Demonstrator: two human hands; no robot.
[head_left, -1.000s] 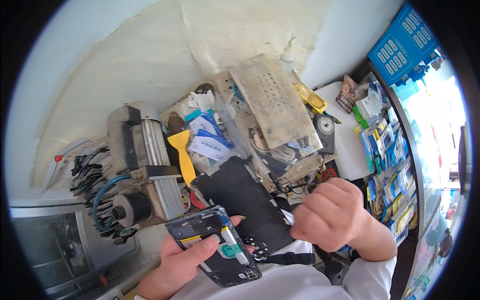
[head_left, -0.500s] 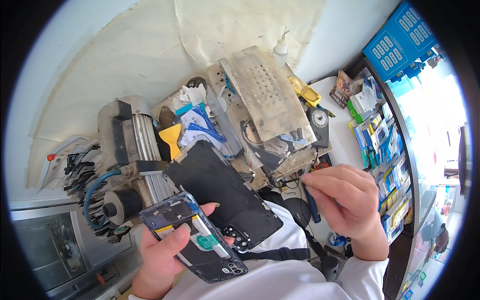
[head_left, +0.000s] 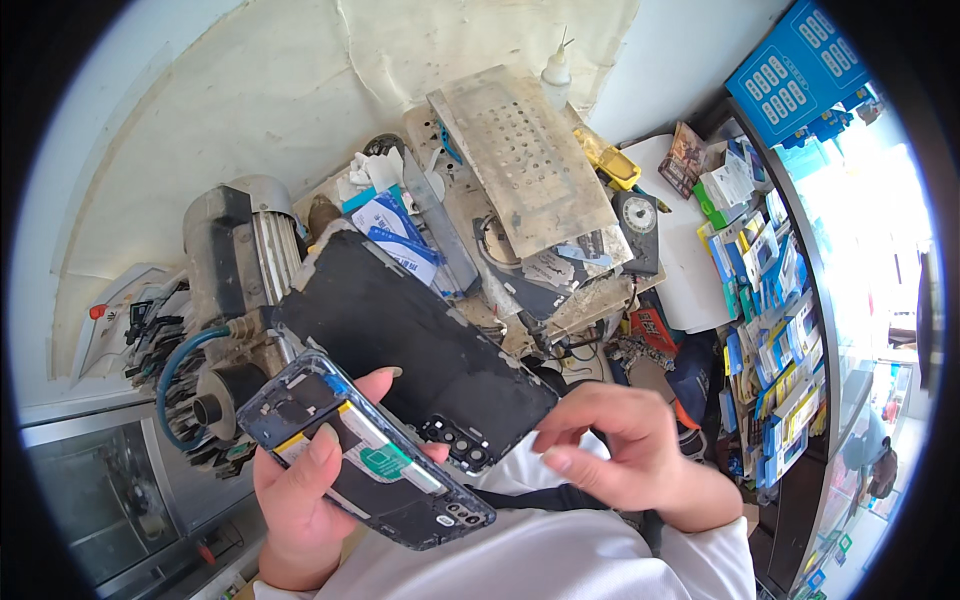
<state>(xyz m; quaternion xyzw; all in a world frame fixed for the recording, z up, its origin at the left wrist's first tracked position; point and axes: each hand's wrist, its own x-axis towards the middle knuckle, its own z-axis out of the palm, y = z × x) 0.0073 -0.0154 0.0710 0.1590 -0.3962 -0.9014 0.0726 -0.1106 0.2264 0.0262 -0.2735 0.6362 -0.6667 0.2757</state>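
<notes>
My left hand (head_left: 310, 495) is closed around an opened smartphone (head_left: 360, 452), its back off, showing a battery with a green-and-white label and a camera cluster at the lower end. The same hand also holds a black phone back cover (head_left: 400, 335), lying slanted behind the phone. Its inner side faces up, with a camera frame near the bottom and pale residue along the edges. Close to the cover's lower right edge hovers my right hand (head_left: 625, 450), fingers bent and a small gap between thumb and forefinger. No object shows between them.
A dusty motor-driven machine (head_left: 235, 245) with a blue hose stands at left, beside a stack of thin dark parts (head_left: 165, 350). Beyond the cover sits a perforated metal plate (head_left: 525, 165). Boxed goods (head_left: 770, 340) hang at right. A dropper bottle (head_left: 556, 75) stands at the back.
My right hand has come down and left to the cover's edge, its pinched fingers loosening. Phone and cover have shifted left within view, and a yellow scraper is now hidden behind the cover.
</notes>
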